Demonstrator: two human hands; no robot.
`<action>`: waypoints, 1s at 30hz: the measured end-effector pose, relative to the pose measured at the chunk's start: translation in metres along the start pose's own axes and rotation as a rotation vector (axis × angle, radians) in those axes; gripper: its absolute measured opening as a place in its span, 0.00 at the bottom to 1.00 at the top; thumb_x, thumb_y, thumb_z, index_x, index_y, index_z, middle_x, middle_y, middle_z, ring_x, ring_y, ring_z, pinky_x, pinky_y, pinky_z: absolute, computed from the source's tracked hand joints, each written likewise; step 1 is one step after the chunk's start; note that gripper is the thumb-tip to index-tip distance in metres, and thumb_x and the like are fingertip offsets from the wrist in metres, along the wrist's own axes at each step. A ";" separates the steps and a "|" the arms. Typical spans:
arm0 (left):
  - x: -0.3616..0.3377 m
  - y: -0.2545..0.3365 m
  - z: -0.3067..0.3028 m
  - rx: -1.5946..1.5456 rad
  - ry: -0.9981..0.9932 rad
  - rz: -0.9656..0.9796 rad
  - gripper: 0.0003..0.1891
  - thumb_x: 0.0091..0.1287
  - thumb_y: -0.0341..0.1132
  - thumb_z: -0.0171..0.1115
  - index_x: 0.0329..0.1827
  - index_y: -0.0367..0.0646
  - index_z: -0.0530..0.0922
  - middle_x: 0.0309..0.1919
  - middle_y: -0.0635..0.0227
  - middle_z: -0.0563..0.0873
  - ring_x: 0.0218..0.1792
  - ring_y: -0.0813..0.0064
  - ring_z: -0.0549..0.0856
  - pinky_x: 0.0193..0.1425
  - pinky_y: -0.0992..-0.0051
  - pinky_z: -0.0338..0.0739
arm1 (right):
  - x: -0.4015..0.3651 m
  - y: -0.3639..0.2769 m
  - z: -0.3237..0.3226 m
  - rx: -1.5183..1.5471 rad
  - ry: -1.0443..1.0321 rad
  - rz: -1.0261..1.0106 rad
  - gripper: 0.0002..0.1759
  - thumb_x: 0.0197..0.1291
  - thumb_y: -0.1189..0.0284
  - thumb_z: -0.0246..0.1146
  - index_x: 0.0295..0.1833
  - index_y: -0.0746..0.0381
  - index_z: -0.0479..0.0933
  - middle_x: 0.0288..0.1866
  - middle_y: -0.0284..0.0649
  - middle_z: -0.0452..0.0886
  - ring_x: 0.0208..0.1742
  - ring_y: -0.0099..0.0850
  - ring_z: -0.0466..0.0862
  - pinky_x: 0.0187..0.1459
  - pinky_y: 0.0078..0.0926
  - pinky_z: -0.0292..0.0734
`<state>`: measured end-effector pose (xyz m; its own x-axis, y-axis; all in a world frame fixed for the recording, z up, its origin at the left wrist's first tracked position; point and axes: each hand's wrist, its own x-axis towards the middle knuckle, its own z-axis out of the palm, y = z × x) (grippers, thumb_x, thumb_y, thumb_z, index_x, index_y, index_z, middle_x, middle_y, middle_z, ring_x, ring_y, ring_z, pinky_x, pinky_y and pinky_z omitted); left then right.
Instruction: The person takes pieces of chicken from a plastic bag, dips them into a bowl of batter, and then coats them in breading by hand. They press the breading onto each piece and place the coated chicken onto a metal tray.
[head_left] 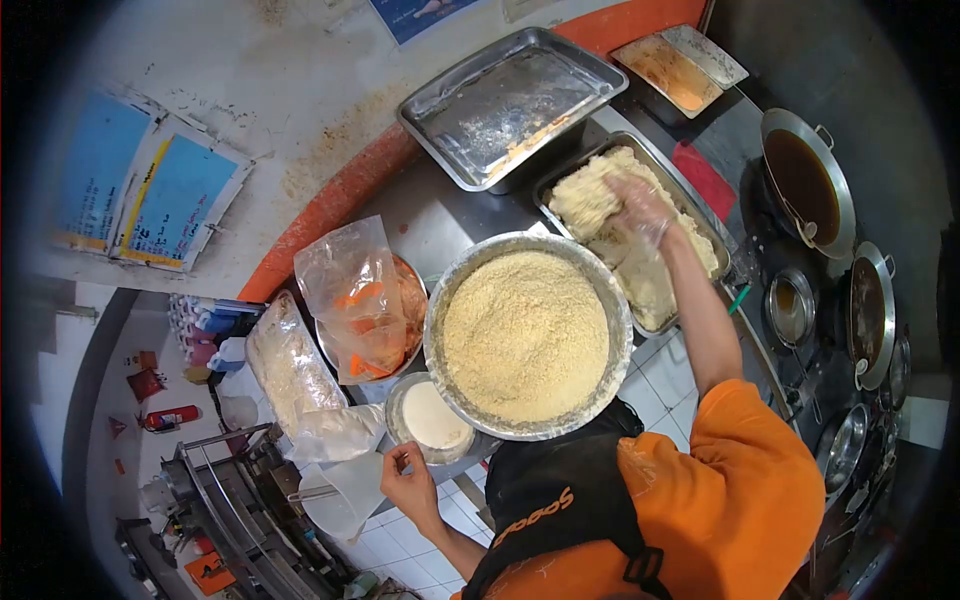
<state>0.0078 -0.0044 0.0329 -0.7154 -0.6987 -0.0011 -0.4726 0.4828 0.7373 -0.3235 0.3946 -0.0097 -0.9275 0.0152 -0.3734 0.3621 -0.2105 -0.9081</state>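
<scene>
My right hand [640,207], in a clear plastic glove, is over a metal tray [722,262] of pale, crumb-coated pieces [645,280]. Its fingers close on a breaded piece [583,197] at the tray's far end; motion blurs the hand and that piece somewhat. Bare and loosely curled, my left hand [408,485] holds nothing visible, just below a small bowl of white batter [435,415]. Between my hands stands a large metal bowl [437,395] heaped with yellowish breadcrumbs [525,335].
An upturned-rim metal tray [510,110] lies at the back. Left of the crumbs are a bowl with orange contents under a plastic bag [350,300] and a long container of floury material [290,360]. Pans of dark oil [800,185] line the right side.
</scene>
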 end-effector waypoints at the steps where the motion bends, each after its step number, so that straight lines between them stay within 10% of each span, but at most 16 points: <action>1: 0.001 -0.002 -0.002 0.022 0.005 0.004 0.09 0.68 0.33 0.69 0.38 0.34 0.83 0.28 0.67 0.86 0.30 0.79 0.82 0.38 0.75 0.77 | 0.031 0.007 -0.026 0.009 -0.065 -0.013 0.30 0.67 0.53 0.68 0.66 0.59 0.74 0.61 0.39 0.82 0.62 0.36 0.82 0.62 0.45 0.81; 7: 0.005 0.006 -0.006 0.106 0.027 -0.024 0.09 0.67 0.33 0.69 0.37 0.34 0.83 0.28 0.63 0.87 0.30 0.72 0.83 0.39 0.71 0.78 | 0.108 0.011 -0.070 -0.035 -0.008 -0.005 0.31 0.68 0.48 0.65 0.65 0.59 0.75 0.64 0.36 0.79 0.60 0.33 0.80 0.59 0.50 0.76; 11: 0.007 0.013 -0.015 0.154 0.049 -0.012 0.09 0.67 0.33 0.69 0.37 0.34 0.83 0.29 0.62 0.88 0.32 0.72 0.85 0.42 0.71 0.79 | 0.141 0.042 -0.094 -0.093 0.013 -0.056 0.49 0.63 0.42 0.65 0.77 0.64 0.60 0.78 0.46 0.66 0.80 0.41 0.62 0.71 0.51 0.66; 15: 0.019 0.025 -0.027 0.269 0.077 0.010 0.08 0.65 0.32 0.69 0.37 0.34 0.84 0.32 0.57 0.90 0.36 0.66 0.89 0.45 0.68 0.80 | 0.167 0.052 -0.101 -0.899 0.413 -0.148 0.54 0.65 0.35 0.55 0.76 0.72 0.61 0.77 0.58 0.65 0.79 0.47 0.64 0.78 0.41 0.56; 21: 0.079 0.055 -0.044 0.231 0.144 0.173 0.08 0.66 0.32 0.69 0.39 0.34 0.85 0.33 0.57 0.90 0.38 0.65 0.90 0.45 0.68 0.81 | 0.117 0.012 -0.076 -1.407 0.384 -0.435 0.28 0.65 0.54 0.64 0.61 0.64 0.78 0.56 0.57 0.83 0.57 0.56 0.83 0.58 0.50 0.78; 23: 0.108 0.069 -0.043 0.170 0.126 0.297 0.09 0.68 0.32 0.68 0.44 0.34 0.84 0.36 0.61 0.91 0.40 0.74 0.89 0.40 0.74 0.81 | 0.103 0.019 -0.070 -1.395 0.385 -0.484 0.26 0.65 0.57 0.63 0.62 0.64 0.78 0.54 0.58 0.83 0.56 0.57 0.83 0.58 0.50 0.77; 30: 0.218 0.076 0.049 0.377 -0.491 1.047 0.11 0.60 0.26 0.66 0.46 0.37 0.84 0.44 0.56 0.88 0.47 0.54 0.87 0.54 0.66 0.81 | 0.023 -0.028 -0.006 -1.425 0.435 -0.379 0.25 0.69 0.54 0.62 0.63 0.59 0.80 0.57 0.55 0.84 0.58 0.53 0.84 0.56 0.49 0.80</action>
<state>-0.2093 -0.0944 0.0561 -0.9206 0.3557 0.1609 0.3887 0.8739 0.2919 -0.3546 0.4069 0.0059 -0.9766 0.1788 0.1198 0.1384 0.9480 -0.2864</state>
